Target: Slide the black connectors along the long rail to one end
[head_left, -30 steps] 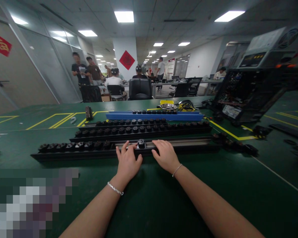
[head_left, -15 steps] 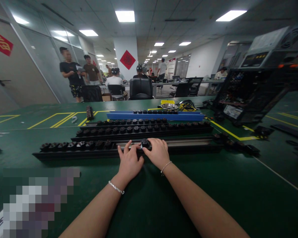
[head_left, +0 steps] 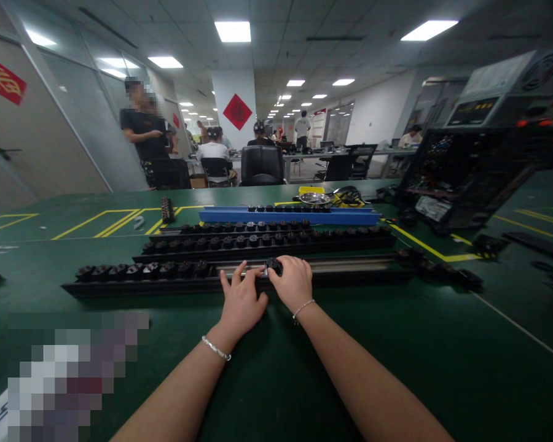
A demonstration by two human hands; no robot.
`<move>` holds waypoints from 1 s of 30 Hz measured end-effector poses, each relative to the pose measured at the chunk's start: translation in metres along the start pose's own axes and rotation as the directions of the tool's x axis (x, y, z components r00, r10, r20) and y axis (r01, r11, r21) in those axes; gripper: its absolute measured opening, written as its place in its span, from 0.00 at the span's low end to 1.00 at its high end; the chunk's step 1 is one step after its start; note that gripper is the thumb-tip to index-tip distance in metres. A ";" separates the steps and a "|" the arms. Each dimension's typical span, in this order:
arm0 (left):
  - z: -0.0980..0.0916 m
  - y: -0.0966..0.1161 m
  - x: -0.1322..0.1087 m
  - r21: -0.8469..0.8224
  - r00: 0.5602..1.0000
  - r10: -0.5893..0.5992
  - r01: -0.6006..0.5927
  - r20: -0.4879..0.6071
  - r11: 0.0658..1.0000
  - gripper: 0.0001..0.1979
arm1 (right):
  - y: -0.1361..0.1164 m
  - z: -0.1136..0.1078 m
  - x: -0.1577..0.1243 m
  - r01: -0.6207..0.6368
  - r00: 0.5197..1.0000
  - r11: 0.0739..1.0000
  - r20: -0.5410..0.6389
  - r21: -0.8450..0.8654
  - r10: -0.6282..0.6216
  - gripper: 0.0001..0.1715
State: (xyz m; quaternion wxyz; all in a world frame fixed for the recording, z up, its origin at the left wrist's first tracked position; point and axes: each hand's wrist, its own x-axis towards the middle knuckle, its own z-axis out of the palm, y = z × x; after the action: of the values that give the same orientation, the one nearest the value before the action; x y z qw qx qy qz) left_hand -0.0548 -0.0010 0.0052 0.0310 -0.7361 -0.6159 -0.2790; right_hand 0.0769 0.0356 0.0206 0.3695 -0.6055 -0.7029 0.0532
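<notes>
A long black rail (head_left: 350,270) lies across the green table in front of me, with several small black sliders (head_left: 138,270) lined up on its left part. My right hand (head_left: 294,281) is closed round one black slider (head_left: 273,266) on the rail's middle. Just to the left, my left hand (head_left: 241,298) rests on the rail's front edge with its fingers spread, touching the rail beside that slider. Both wrists wear thin bracelets.
Two more black rails (head_left: 267,240) loaded with sliders and a blue rail (head_left: 288,215) lie farther back. A metal bowl (head_left: 312,197) and cables sit behind them. An open machine (head_left: 470,166) stands at right. Loose parts (head_left: 451,276) lie at right. People stand and sit beyond the table.
My right hand has moved left along the rail and closed on the slider. The left hand has stayed in place. A person in the background has walked to the right.
</notes>
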 end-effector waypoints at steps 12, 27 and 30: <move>0.000 0.000 0.000 -0.009 1.000 0.007 -0.007 0.009 1.000 0.24 | 0.004 -0.002 -0.001 -0.016 0.999 1.000 -0.036 -0.027 0.015 0.13; 0.000 0.000 -0.001 -0.006 1.000 0.011 -0.011 0.006 1.000 0.24 | 0.010 -0.003 -0.001 -0.011 0.997 0.998 -0.073 -0.065 0.006 0.12; 0.000 -0.001 -0.001 -0.014 1.000 0.013 -0.013 0.008 1.000 0.24 | 0.012 -0.004 0.000 -0.012 0.997 0.997 -0.080 -0.074 0.006 0.11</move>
State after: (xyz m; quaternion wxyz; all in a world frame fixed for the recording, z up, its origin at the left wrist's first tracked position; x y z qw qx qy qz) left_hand -0.0556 -0.0015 0.0046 0.0253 -0.7413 -0.6094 -0.2802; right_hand 0.0888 0.0369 0.0167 0.3740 -0.6238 -0.6863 0.0045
